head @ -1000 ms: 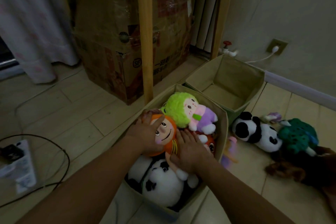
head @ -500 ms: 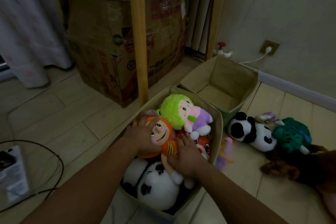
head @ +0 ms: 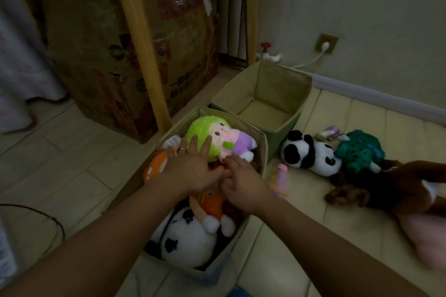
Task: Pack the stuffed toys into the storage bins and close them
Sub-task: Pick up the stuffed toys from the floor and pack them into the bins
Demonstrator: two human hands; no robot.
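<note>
Shifting off the orange doll [head: 154, 167], left hand [head: 190, 171] spreads flat on the green-haired doll [head: 205, 140]; right hand [head: 241, 182] fingers curl loosely, tamping the full bin [head: 264, 149].

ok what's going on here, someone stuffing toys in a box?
Yes. A person is packing the near bin, which is crammed with plush. The left hand lies with straight fingers on the green-haired doll; the right hand has curled fingers down among the toys, though what it grips is unclear. The far bin is empty and open. A panda, a teal toy and a brown toy lie on the floor unpacked.
</note>
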